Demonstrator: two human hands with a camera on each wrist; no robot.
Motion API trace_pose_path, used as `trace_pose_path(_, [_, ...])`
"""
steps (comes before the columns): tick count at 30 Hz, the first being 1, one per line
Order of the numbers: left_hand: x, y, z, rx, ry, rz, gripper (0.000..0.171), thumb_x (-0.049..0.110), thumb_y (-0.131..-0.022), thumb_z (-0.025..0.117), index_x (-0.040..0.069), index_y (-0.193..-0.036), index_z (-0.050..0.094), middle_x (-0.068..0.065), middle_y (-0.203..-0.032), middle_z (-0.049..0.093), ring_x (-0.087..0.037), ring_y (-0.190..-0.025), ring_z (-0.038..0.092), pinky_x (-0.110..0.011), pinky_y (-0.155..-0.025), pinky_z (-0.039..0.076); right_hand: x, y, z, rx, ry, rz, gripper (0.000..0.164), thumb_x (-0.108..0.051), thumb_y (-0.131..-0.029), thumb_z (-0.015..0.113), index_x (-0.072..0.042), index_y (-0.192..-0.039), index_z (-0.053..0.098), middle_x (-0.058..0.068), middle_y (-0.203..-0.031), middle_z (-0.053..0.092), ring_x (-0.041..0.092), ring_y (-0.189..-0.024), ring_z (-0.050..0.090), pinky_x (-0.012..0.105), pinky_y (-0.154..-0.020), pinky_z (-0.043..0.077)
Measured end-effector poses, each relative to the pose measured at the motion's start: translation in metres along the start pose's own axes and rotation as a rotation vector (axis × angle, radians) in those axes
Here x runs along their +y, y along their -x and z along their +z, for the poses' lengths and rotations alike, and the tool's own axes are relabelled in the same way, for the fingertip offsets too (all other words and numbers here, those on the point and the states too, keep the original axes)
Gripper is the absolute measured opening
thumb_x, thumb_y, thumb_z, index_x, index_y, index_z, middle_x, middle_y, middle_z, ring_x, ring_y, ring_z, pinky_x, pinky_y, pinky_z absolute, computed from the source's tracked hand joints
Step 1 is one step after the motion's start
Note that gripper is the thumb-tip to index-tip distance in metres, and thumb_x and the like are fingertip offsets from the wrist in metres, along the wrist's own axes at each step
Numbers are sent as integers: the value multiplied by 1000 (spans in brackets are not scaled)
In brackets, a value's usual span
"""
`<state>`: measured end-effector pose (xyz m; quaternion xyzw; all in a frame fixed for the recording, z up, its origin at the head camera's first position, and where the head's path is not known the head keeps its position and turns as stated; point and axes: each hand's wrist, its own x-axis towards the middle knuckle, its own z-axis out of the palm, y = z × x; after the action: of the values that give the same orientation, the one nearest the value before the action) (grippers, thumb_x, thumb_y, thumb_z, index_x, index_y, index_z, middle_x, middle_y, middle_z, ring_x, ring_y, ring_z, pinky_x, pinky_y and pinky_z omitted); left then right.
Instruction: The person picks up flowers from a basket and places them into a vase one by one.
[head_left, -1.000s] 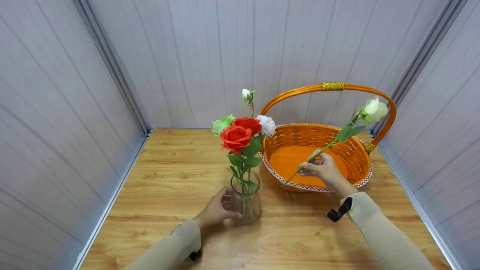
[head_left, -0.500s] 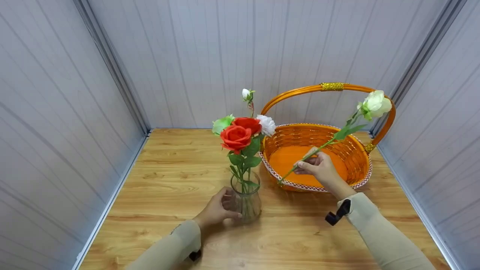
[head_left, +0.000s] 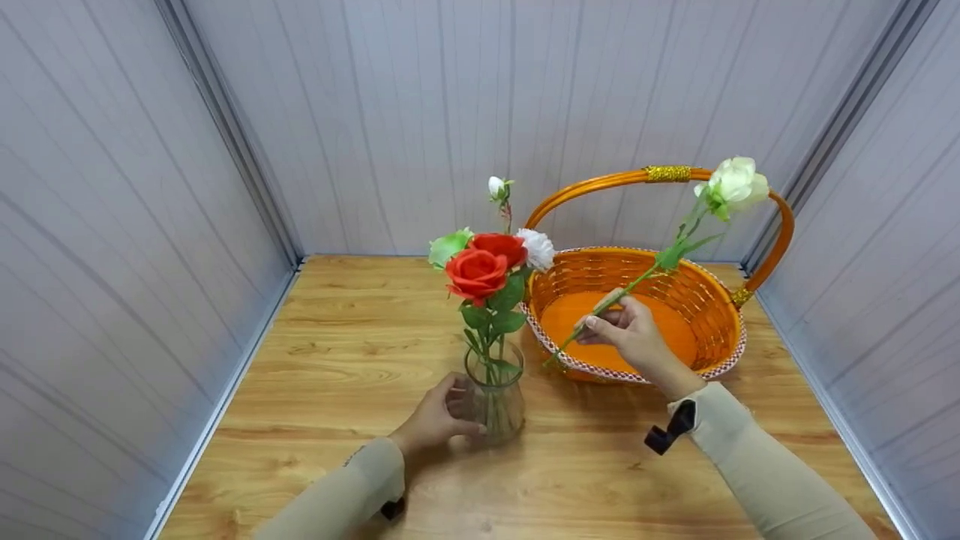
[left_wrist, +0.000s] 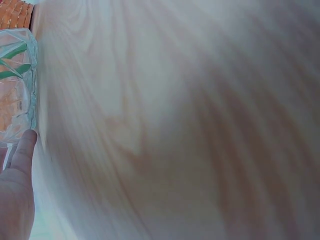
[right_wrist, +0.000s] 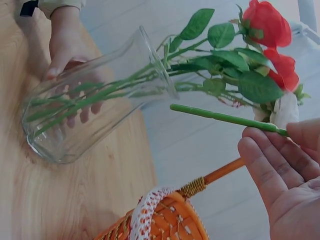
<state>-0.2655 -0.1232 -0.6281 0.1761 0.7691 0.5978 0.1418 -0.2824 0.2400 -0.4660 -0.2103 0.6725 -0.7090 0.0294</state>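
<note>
My left hand (head_left: 439,420) holds the lower part of a clear glass vase (head_left: 501,416), thumb in front and fingers round its far side, seen through the glass in the right wrist view. Several stems stand in it: two red roses (head_left: 477,276), a white carnation (head_left: 538,250), a pale green bloom (head_left: 448,249) and a white bud (head_left: 497,187). Above the basket, my right hand (head_left: 628,337) pinches the stem of a cream-white rose (head_left: 733,184), its bloom tilted up to the right. In the right wrist view the bare stem end (right_wrist: 200,112) points at the vase's mouth, apart from it.
An orange wicker basket (head_left: 729,360) with a tall arched handle (head_left: 581,186) stands right of the vase, near the back wall. Pale panelled walls (head_left: 375,135) enclose the wooden table (head_left: 337,360) at the back and both sides.
My right hand has moved left and slightly up with the cream-white rose, bringing its stem end closer to the vase. The left hand stays at the vase.
</note>
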Motion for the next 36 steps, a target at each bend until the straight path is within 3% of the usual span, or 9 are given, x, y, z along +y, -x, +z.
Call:
trace_pose_path(4, [1,0,0,1,15,-3,69,13,-84,95,9,-138,52,-17,-145,58,-40,-141,60,-58,-122,51,-6,-1,8,-7,14,-30,7,-1,-111,55,5,-115,54,7,-102,83,19,-90,82,42,-86,70])
trace_pose_path(11, [1,0,0,-4,29,3,70,11,-83,95,9,-138,51,-17,-146,57,-41,-142,58,-56,-123,50,-11,-6,22,-34,17,-91,7,0,-112,53,7,-113,54,15,-103,82,22,-89,82,38,-83,71])
trace_pose_path(20, [1,-1,-1,-2,-19,40,71,13,-84,95,4,-138,51,-19,-143,56,-43,-142,57,-61,-123,48,-14,-11,38,-87,28,-109,10,-3,-114,50,6,-113,54,6,-103,82,19,-92,82,41,-86,70])
trace_pose_path(25, [0,-1,0,2,-2,51,69,11,-83,95,3,-136,50,-19,-141,57,-43,-141,59,-60,-123,48,-13,-13,48,-125,65,-118,22,-4,-115,46,18,-115,50,0,-102,83,16,-90,81,40,-86,70])
trace_pose_path(27, [0,-1,0,3,0,55,69,10,-83,95,3,-136,51,-19,-141,57,-43,-140,59,-59,-123,49,-12,-13,51,-134,100,-123,23,-3,-115,46,20,-115,49,5,-102,82,16,-89,80,37,-85,70])
trace_pose_path(33, [0,-1,0,8,-20,44,71,11,-83,95,4,-137,51,-19,-143,57,-43,-139,59,-62,-122,49,-5,-15,62,-174,201,-123,23,0,-114,45,22,-118,49,41,-107,70,14,-91,77,29,-86,68])
trace_pose_path(36, [0,-1,-1,5,-33,38,70,12,-84,95,5,-138,51,-18,-144,57,-44,-141,58,-62,-122,48,0,-16,67,-197,264,-132,21,1,-114,46,21,-118,50,41,-108,69,11,-92,75,29,-87,68])
